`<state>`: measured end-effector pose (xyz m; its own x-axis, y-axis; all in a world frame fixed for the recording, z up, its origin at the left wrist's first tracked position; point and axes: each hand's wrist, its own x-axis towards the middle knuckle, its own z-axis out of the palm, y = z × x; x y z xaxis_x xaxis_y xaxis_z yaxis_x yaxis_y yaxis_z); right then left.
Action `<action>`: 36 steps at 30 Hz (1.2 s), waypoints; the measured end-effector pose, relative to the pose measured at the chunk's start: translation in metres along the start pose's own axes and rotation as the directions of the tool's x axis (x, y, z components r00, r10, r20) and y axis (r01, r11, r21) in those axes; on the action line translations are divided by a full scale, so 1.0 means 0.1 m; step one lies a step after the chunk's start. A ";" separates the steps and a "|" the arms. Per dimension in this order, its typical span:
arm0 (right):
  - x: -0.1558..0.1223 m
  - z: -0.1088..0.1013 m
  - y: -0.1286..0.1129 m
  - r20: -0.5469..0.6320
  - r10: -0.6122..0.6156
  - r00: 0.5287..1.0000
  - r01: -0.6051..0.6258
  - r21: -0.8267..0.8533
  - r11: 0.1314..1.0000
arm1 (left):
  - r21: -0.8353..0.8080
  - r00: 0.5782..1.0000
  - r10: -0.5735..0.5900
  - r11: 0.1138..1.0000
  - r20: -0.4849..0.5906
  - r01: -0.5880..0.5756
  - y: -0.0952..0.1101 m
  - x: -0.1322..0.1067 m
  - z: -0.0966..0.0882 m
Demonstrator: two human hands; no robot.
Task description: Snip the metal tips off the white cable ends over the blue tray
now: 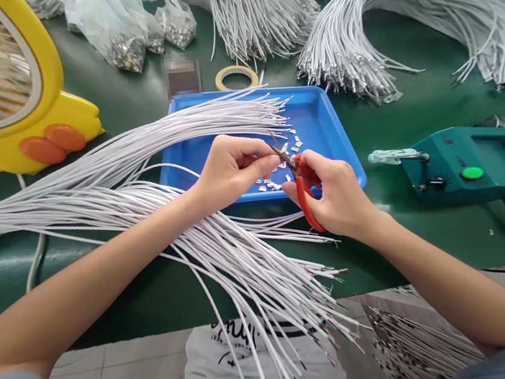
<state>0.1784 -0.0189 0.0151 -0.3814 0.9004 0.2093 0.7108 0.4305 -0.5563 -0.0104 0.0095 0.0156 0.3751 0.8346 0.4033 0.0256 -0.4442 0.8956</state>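
Over the blue tray (342, 136), my left hand (234, 170) pinches the end of a white cable (172, 166) between thumb and fingers. My right hand (337, 192) grips red-handled scissors (304, 199), whose blades lie right by the left fingertips. What sits between the blades is too small to make out. Small whitish scraps (272, 184) lie in the tray below. One bundle of white cables (208, 118) rests across the tray's left side. A second bundle (250, 250) fans out under my left forearm and over the table edge, with coloured wire ends showing.
A yellow fan (59, 114) stands at left. Behind the tray are a tape roll (236, 77), bags of small metal parts (176, 25) and a cable pile (260, 12). At right are another cable bundle (354, 38) and a green machine (472, 161). More cables (416, 341) lie below table level.
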 end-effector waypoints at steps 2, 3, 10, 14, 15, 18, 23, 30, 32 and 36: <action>-0.02 0.00 -0.02 0.011 0.021 1.000 -0.021 0.015 1.000 | -0.019 1.000 -0.011 1.000 0.008 0.011 0.00 0.00 0.00; -0.02 -0.01 -0.04 0.014 0.030 0.999 -0.030 0.017 0.999 | -0.033 1.000 -0.018 0.999 0.015 0.019 0.00 0.00 0.00; 0.08 -0.10 0.06 0.002 0.237 0.972 -0.237 0.070 0.969 | -0.258 0.962 -0.129 0.964 -0.239 0.065 -0.09 0.06 -0.06; 0.17 -0.13 0.17 -0.158 0.318 0.935 -0.233 0.402 0.886 | -0.296 0.962 -0.125 0.954 -0.245 0.048 -0.11 0.08 -0.08; 0.17 -0.12 0.17 -0.188 0.299 0.936 -0.190 0.445 0.875 | -0.273 0.968 -0.109 0.961 -0.226 0.044 -0.10 0.08 -0.07; 0.13 -0.10 0.13 -0.246 0.224 0.943 -0.075 0.498 0.864 | -0.237 0.985 -0.088 0.970 -0.147 0.052 -0.05 0.06 -0.04; 0.05 -0.07 0.06 -0.274 0.127 0.953 0.026 0.493 0.869 | -0.226 0.993 -0.080 0.969 0.083 0.097 -0.01 0.02 -0.03; 0.03 -0.04 0.05 -0.219 0.042 0.975 0.081 0.523 0.848 | -0.119 0.925 -0.075 0.985 0.373 0.128 -0.06 0.00 -0.02; 0.03 -0.03 0.05 -0.197 0.024 0.980 0.085 0.526 0.846 | -0.110 0.922 -0.088 0.984 0.377 0.139 -0.05 0.00 -0.01; 0.03 -0.02 0.06 -0.181 -0.022 0.983 0.117 0.533 0.838 | -0.115 0.913 -0.096 0.981 0.395 0.153 -0.03 0.01 0.00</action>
<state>0.1824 -0.0140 0.0139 -0.2839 0.8872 0.3637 0.2362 0.4323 -0.8702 -0.0104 0.0116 0.0137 0.7066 0.6764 0.2081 -0.0242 -0.2708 0.9623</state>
